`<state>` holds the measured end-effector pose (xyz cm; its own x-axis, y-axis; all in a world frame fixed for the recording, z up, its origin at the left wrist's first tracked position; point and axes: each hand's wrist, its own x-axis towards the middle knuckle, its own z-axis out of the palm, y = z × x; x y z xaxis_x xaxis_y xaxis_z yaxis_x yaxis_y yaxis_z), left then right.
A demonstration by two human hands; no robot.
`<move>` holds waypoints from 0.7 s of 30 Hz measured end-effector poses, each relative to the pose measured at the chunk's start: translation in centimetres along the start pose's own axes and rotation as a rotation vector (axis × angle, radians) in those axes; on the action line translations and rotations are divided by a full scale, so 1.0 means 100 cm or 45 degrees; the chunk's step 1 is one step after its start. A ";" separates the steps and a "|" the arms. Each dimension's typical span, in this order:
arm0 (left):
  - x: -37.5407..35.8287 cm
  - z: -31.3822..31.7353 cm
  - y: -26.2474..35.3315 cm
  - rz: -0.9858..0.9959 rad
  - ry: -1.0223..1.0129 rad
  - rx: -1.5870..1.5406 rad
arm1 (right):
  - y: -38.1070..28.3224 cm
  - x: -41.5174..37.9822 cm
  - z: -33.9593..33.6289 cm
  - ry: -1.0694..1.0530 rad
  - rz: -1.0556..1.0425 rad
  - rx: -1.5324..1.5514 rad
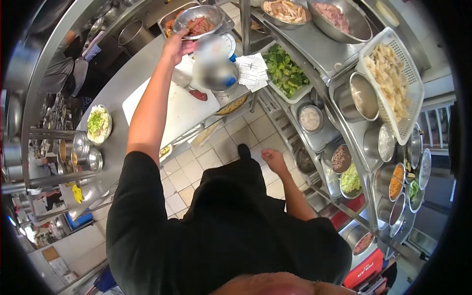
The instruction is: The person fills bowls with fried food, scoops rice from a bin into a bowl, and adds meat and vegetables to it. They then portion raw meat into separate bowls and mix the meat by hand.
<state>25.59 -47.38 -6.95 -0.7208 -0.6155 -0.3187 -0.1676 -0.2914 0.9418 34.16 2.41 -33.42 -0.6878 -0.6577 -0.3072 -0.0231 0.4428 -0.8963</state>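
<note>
My left hand (178,47) reaches forward to the far end of the counter. Its thumb and fingers grip the near rim of a metal bowl (182,20) holding reddish sliced meat (199,25). Just right of that hand stands a scale with a round white dial (227,45), partly covered by a blurred patch. A cleaver with a dark red handle (198,95) lies on the white cutting board (196,114) below my left forearm. My right hand (273,160) hangs over the tiled floor beside my body, fingers curled in, with nothing visible in them.
Paper slips (251,71) hang beside the scale. At right, shelves carry a tray of broccoli (285,71), a white basket (417,88) of pale pieces and several metal containers. A bowl of chopped greens (100,124) sits at left. Another person (66,69) stands beyond the counter.
</note>
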 end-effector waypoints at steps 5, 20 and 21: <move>-0.010 -0.003 0.004 -0.007 0.045 0.023 | -0.012 0.066 -0.006 -0.007 -0.026 -0.042; -0.004 -0.019 -0.006 0.215 0.162 -0.079 | 0.049 0.096 0.094 -0.394 -0.054 -0.235; -0.004 -0.022 -0.007 0.215 0.166 -0.109 | 0.050 0.099 0.112 -0.407 0.079 -0.204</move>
<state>27.46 -48.57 -7.72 -0.6400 -0.7485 -0.1738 0.0098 -0.2341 0.9722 35.38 -8.72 -44.57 -0.4302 -0.7729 -0.4665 -0.1195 0.5609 -0.8192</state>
